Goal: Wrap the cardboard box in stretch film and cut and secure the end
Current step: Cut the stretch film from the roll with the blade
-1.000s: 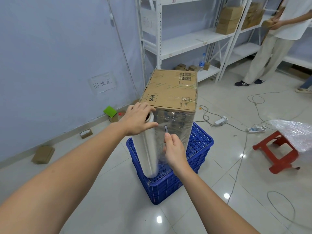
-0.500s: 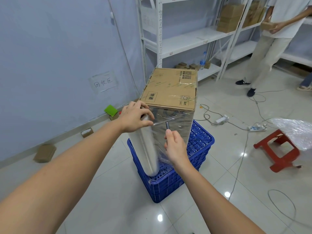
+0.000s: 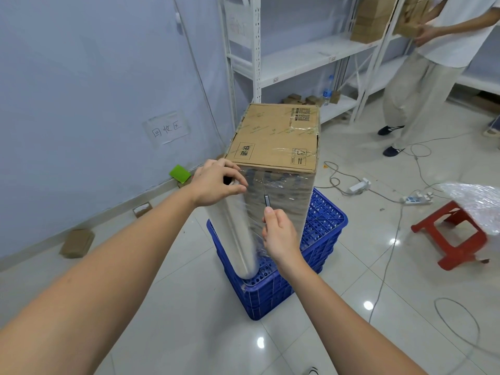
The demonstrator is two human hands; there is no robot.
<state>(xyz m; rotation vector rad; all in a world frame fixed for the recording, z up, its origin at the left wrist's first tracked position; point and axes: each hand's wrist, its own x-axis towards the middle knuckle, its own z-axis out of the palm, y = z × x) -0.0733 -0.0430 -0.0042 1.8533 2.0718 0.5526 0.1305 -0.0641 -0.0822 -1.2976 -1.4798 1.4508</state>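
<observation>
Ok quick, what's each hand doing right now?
Left hand: grips the top of the stretch film roll.
Right hand: holds a small knife, blade pointing up at the film.

Left hand (image 3: 216, 182) grips film roll (image 3: 239, 234); right hand (image 3: 278, 231) holds knife (image 3: 266, 194) (blade up) beside box (image 3: 278, 147).

Knife (image 3: 265, 192) tip raised thru film, roll (image 3: 238, 228) tilted.
</observation>
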